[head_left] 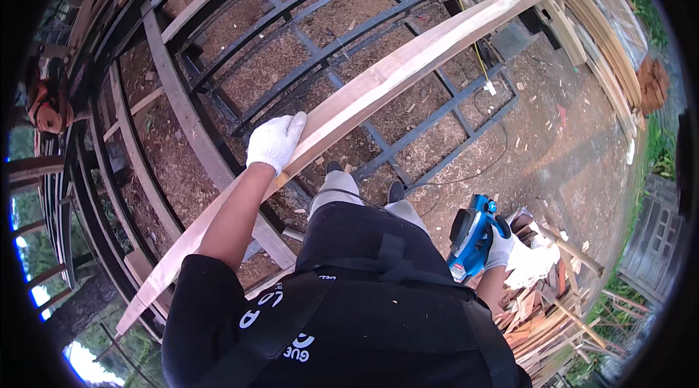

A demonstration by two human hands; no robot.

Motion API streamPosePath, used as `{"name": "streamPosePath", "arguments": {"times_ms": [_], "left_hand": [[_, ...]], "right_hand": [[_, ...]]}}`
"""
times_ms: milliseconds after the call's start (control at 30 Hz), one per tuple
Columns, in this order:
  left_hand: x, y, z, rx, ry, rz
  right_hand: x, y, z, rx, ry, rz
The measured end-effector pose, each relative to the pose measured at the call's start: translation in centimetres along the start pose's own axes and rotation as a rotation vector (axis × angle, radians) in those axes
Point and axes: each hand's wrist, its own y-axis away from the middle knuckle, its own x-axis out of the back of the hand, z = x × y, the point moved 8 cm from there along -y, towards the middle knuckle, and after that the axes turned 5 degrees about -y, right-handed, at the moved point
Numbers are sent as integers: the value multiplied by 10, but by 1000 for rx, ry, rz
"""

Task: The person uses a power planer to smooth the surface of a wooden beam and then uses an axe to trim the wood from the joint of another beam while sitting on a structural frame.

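My left hand, in a white glove, grips a long pale wooden board that runs diagonally from the lower left to the top right, over a frame of dark metal bars. My right hand, also gloved, is closed on the handle of a blue electric hand planer, held low at my right side, apart from the board. A black cord loops across the ground near my feet.
More beams lie at the left, beside an orange-and-black thing I cannot make out. Stacked planks stand at the upper right. Offcuts and a white sack lie behind the planer. A yellow line crosses the frame near a small white object.
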Motion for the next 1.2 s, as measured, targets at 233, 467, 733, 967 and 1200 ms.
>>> {"name": "streamPosePath", "arguments": {"times_ms": [233,467,733,967,1200], "left_hand": [[-15,49,22,226,-157,388],[-109,190,151,-206,121,504],[-417,440,112,798,813,-346],[-511,673,85,1387,1059,-95],[-640,884,177,1597,1136,188]], "right_hand": [[-108,-100,-21,347,267,-517],[-145,-89,-49,412,380,-777],[-197,-34,-32,593,477,-999],[-241,81,-24,817,522,-1230],[-268,191,-20,646,173,-1445]]}}
